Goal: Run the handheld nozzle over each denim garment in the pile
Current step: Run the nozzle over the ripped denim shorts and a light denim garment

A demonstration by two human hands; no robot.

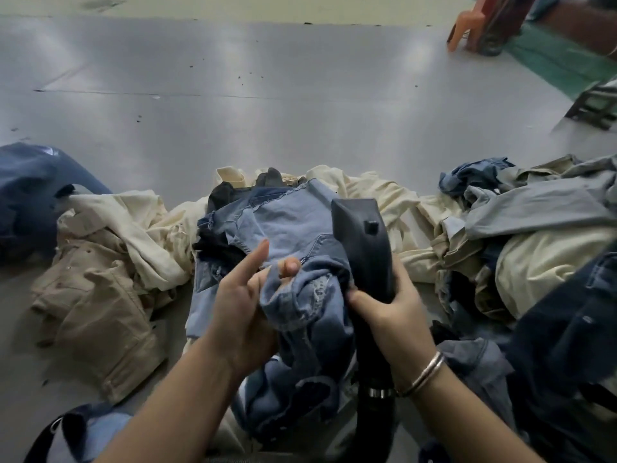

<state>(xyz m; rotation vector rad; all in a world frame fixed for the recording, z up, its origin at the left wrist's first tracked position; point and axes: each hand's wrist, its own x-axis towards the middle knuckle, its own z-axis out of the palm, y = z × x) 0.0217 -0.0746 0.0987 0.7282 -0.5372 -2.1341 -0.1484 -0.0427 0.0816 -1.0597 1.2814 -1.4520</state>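
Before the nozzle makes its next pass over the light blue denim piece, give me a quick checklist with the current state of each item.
1. Right hand grips the dark grey plastic handheld nozzle: ok.
2. Left hand holds the bunched light blue denim garment: ok.
3. Nozzle mouth on the denim: cannot tell, the mouth faces away.
4. Garment spread flat for a full pass: not ok, it is crumpled.
5. Hose with the metal ring runs free below the wrist: cannot tell, cloth crowds it.
6. Cream cotton garments beneath kept apart from the denim: not ok, they touch.
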